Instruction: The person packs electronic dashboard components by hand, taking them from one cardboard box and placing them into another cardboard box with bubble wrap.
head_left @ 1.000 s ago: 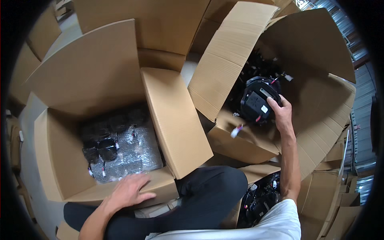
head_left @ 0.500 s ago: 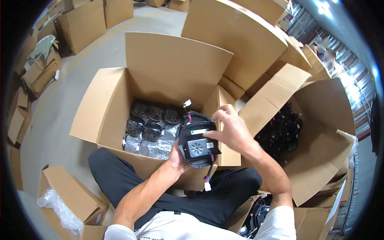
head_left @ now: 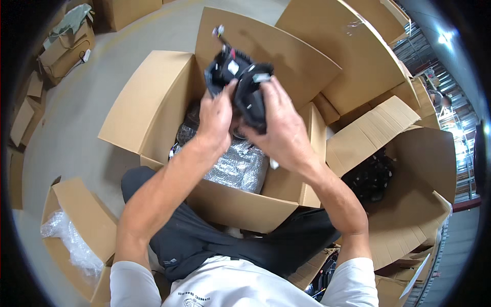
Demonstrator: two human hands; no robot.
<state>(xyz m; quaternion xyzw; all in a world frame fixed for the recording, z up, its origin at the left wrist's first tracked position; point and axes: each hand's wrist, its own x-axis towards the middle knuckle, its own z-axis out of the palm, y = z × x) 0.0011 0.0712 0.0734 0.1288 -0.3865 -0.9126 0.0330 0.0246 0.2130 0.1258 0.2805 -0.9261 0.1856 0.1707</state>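
Observation:
Both hands are raised over an open cardboard box (head_left: 243, 207), gripping black plastic parts blurred by motion. My left hand (head_left: 216, 117) is closed on the left black plastic part (head_left: 217, 77), which has a short wire lead with a pale connector sticking up. My right hand (head_left: 284, 125) is wrapped around the right black plastic part (head_left: 251, 105), which has a small pale label at its top. The two parts touch or lie very close; I cannot tell whether they are joined. Below them, silvery bubble wrap (head_left: 238, 166) lines the box, and my hands hide most of the bagged units there.
To the right, a larger open box (head_left: 419, 169) holds a heap of black parts (head_left: 371, 176). A small box at lower left contains clear bubble wrap (head_left: 76, 245). More dark parts (head_left: 325, 273) lie in a box beside my right elbow. Tall cartons (head_left: 337, 46) stand behind.
Both hands have moved up and away from me over the box. The single flat black unit, held in my left hand before, now shows as two black parts, one in each hand.

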